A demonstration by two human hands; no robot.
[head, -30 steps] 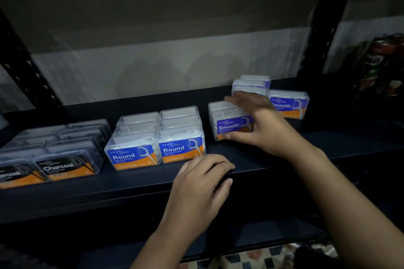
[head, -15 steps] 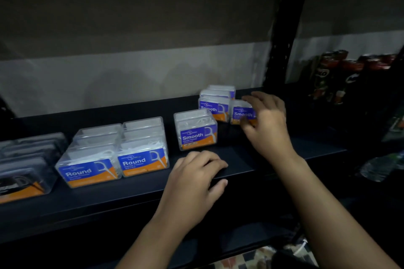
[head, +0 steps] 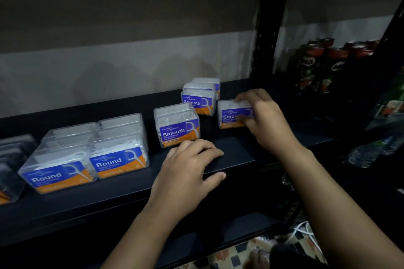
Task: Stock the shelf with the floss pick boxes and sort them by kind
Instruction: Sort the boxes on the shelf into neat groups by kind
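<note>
Clear floss pick boxes with blue and orange labels stand on a dark shelf (head: 131, 190). My right hand (head: 265, 120) grips one Smooth box (head: 229, 113) at the right, fingers over its top and thumb on its front. A second Smooth box (head: 177, 125) stands alone left of it, and a short row of Smooth boxes (head: 200, 98) sits behind. Two rows of Round boxes (head: 87, 150) fill the left middle. Dark Charcoal boxes (head: 13, 159) show at the far left edge. My left hand (head: 188, 172) rests on the shelf's front edge, fingers curled, holding nothing.
A black upright post (head: 269, 28) ends the shelf bay on the right. Beyond it stand dark drink packs (head: 323, 65) and a plastic water bottle (head: 369, 153) lower down. Patterned floor tiles (head: 236, 255) show below the shelf.
My right hand left the front Smooth box, reached right to another Smooth box and now grips it, drawing it forward. The view swung right. The left hand stayed on the shelf edge.
</note>
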